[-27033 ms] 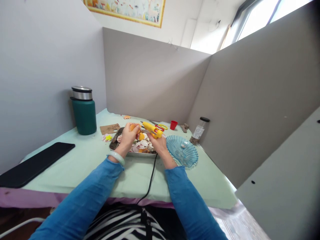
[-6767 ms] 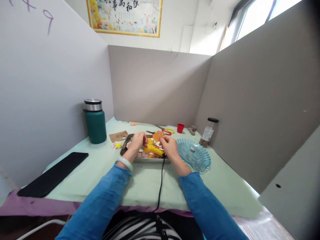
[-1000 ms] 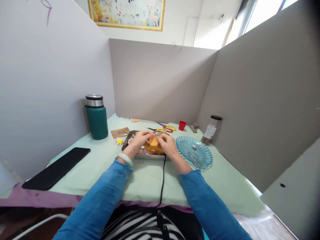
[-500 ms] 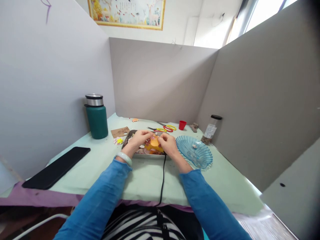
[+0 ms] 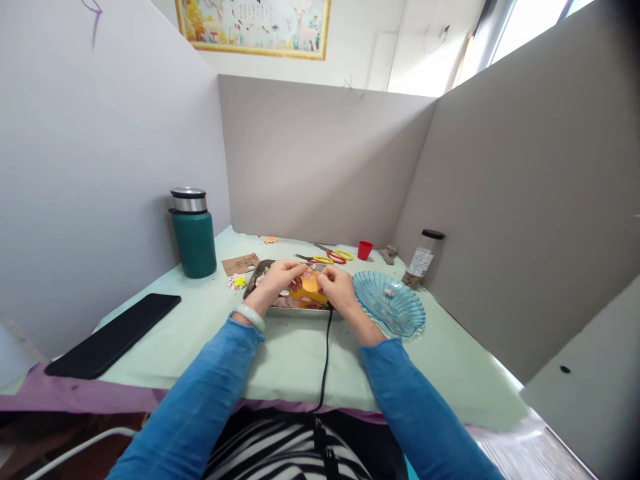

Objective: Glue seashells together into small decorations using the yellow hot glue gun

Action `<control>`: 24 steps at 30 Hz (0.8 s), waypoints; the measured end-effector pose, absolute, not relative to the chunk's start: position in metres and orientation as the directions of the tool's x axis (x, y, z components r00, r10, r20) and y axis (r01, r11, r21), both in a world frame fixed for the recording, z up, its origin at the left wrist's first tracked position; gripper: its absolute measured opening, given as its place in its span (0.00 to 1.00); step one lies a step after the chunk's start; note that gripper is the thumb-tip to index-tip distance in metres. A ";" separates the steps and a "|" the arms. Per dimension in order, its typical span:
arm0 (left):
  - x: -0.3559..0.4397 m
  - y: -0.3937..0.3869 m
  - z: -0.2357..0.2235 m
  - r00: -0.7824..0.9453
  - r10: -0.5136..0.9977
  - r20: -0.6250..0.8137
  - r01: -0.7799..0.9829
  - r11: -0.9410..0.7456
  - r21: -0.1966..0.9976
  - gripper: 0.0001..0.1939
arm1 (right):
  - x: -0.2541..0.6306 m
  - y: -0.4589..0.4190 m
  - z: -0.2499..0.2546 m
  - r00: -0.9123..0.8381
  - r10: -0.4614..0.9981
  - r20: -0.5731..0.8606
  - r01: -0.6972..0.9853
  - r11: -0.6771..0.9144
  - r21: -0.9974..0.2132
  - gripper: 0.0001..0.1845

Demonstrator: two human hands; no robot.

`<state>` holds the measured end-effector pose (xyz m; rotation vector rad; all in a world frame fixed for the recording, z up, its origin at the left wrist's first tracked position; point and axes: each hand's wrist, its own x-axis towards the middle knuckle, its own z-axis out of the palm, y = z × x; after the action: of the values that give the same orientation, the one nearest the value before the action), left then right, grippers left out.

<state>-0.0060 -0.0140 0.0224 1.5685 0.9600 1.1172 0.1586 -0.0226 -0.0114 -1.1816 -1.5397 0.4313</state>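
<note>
Between my two hands is a thin orange piece, flat and rounded, perhaps paper or felt. My left hand pinches its left edge, and my right hand pinches the right edge. Both hands are closed at the fingertips. They hover over a shallow metal tray, which holds several small scraps in orange, yellow, pink and brown. A black cord runs from beside my right hand down past the table's front edge. Fine detail on the orange piece is too small to make out.
Right of the tray sits a blue scalloped plate, with a clear jar behind it. Scissors and a red cup are at the back. A green bottle, a brown card and a black flat pad lie left.
The orange piece has tilted slightly and shows a little differently between my fingers. Both hands keep nearly the same place.
</note>
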 end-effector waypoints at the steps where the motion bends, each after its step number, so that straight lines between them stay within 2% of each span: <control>1: -0.006 -0.014 0.022 0.268 0.939 0.213 0.067 -0.239 0.969 0.19 | 0.159 -0.023 -0.011 0.089 0.845 0.527 0.452 0.437 -0.777 0.09; 9: -0.004 -0.009 0.016 0.267 0.927 0.263 0.075 -0.292 0.954 0.21 | 0.158 -0.025 -0.010 0.053 0.838 0.543 0.502 0.448 -0.740 0.10; 15: -0.002 -0.011 0.017 0.250 0.933 0.257 0.006 -0.267 0.964 0.22 | 0.158 -0.025 -0.009 0.113 0.843 0.525 0.388 0.449 -0.805 0.14; 20: -0.003 -0.012 0.018 0.256 0.921 0.293 0.025 -0.310 0.951 0.21 | 0.158 -0.024 -0.011 0.078 0.848 0.524 0.377 0.462 -0.803 0.17; 24: -0.002 -0.011 0.017 0.230 0.925 0.302 0.104 -0.332 0.937 0.19 | 0.158 -0.023 -0.011 0.130 0.816 0.563 0.309 0.507 -0.805 0.16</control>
<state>-0.0017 -0.0106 0.0166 1.6464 0.9768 1.2051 0.1578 -0.0227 -0.0115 -1.0416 -1.4478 0.4878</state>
